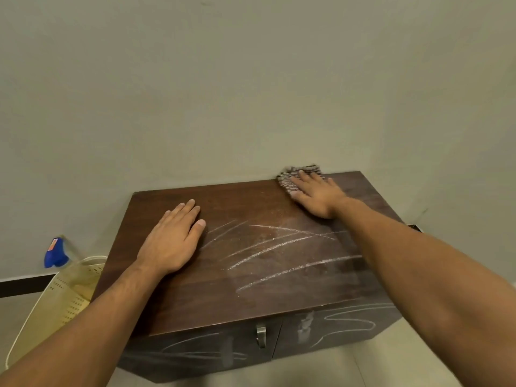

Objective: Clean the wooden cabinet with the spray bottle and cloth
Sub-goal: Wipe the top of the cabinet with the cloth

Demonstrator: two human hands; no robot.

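Closest to the camera, two bare forearms reach forward over the front of the wooden cabinet (251, 297). Its two dark doors carry pale looping smears, and a small metal handle (261, 336) sits near where they meet. Tiled floor (363, 370) shows below the doors.

Farther in, on the cabinet's top, the left hand (173, 241) lies palm down with its fingers straight and close together, holding nothing. White chalky streaks (279, 247) begin just beside its thumb tip and slant across the middle of the top toward the right forearm.

Beyond them, at the back right of the top, the right hand (318, 195) rests flat with its fingers straight and slightly spread, pressing down on the cloth (289, 182). The cloth — a patterned brown and pale rag — lies under those fingers and bunches out past the fingertips, up against the wall (251, 93) at the cabinet's rear edge.

Well to the left of the left hand's fingers, off the cabinet, a cream perforated basket (55, 303) stands tilted just beside the cabinet's left side. Behind it, the spray bottle (54, 252) — blue head, orange label — stands low by the wall, apart from both hands.
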